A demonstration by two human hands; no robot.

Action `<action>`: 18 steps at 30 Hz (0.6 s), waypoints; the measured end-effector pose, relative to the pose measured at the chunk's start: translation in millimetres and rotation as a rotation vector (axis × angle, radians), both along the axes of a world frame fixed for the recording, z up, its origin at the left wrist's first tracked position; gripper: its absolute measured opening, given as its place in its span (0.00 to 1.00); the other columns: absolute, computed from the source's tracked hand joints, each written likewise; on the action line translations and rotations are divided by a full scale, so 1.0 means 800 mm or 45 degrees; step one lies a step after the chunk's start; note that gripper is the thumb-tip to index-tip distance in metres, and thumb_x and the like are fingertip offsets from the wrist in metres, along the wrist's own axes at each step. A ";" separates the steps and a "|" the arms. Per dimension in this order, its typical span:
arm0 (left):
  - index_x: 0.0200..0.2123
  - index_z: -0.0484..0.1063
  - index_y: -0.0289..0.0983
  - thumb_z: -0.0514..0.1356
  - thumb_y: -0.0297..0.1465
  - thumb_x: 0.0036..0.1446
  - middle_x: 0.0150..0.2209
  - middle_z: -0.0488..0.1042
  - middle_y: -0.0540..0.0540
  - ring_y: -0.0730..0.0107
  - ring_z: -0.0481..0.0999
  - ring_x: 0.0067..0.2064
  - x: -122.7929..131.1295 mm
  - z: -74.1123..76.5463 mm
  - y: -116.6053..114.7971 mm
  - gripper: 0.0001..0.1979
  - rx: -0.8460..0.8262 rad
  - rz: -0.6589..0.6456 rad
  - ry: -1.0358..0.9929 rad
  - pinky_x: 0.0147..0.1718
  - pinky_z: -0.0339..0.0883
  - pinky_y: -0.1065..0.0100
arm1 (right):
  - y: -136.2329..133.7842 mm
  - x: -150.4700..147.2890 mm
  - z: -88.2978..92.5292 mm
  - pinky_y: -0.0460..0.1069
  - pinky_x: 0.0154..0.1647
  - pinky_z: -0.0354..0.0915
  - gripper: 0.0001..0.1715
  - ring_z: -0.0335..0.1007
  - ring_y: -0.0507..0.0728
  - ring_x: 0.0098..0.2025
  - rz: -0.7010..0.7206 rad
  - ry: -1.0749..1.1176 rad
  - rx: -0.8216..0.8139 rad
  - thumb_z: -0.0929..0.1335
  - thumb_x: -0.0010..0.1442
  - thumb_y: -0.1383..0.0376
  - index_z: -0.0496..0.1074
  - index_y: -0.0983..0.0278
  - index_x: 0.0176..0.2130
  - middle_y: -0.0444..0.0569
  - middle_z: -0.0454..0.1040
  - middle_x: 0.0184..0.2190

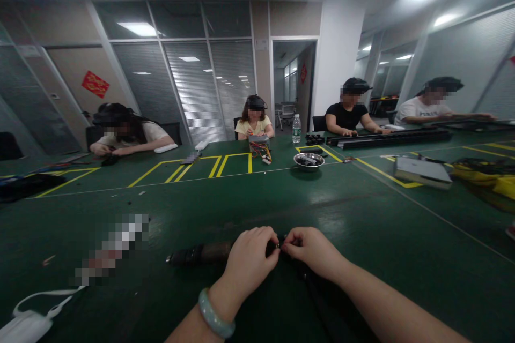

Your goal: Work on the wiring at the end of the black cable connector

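Observation:
Near the front of the green table point(193, 214), my left hand point(250, 254) is closed, thumb and forefinger pinched around a tiny, partly shiny thing too small to name. My right hand point(313, 251) meets it fingertip to fingertip, also pinched; what it holds is hidden. Under and beside the left hand lies a dark cylindrical tool point(201, 253), which looks like an electric screwdriver, its metal tip pointing left. A long black object point(322, 300) extends from beneath the hands toward me; its kind is unclear in the shadow.
A metal bowl point(308, 161) of dark small parts and a water bottle point(296, 129) stand farther back. A white power strip point(24, 327) with a cord is front left. To the right lie a grey metal box point(422, 170) and yellow bags point(488, 177). Several people work across the table.

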State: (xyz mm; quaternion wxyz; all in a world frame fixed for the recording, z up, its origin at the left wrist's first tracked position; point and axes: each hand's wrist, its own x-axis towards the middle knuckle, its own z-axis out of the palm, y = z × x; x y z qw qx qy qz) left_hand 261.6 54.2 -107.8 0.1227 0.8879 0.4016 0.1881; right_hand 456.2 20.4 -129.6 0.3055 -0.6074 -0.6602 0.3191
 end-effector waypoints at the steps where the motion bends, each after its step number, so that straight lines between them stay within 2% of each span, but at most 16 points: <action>1: 0.36 0.70 0.42 0.60 0.31 0.56 0.39 0.73 0.52 0.65 0.71 0.42 0.000 -0.001 0.000 0.04 0.000 0.002 -0.007 0.43 0.60 0.64 | 0.000 0.000 -0.001 0.43 0.28 0.59 0.09 0.72 0.52 0.29 0.003 -0.001 0.001 0.68 0.58 0.60 0.77 0.62 0.33 0.44 0.78 0.28; 9: 0.36 0.69 0.43 0.60 0.28 0.54 0.38 0.73 0.53 0.66 0.71 0.41 0.002 -0.006 0.003 0.05 0.031 0.006 -0.028 0.42 0.59 0.65 | 0.003 -0.002 -0.005 0.43 0.26 0.57 0.08 0.70 0.51 0.27 -0.024 -0.031 0.022 0.69 0.57 0.61 0.76 0.63 0.32 0.43 0.77 0.26; 18: 0.36 0.69 0.42 0.58 0.27 0.54 0.37 0.73 0.52 0.67 0.70 0.41 0.005 -0.001 0.000 0.05 -0.008 0.019 -0.021 0.42 0.59 0.65 | 0.000 -0.001 0.001 0.42 0.27 0.59 0.08 0.72 0.51 0.29 -0.019 -0.009 0.027 0.69 0.56 0.61 0.77 0.63 0.32 0.44 0.78 0.27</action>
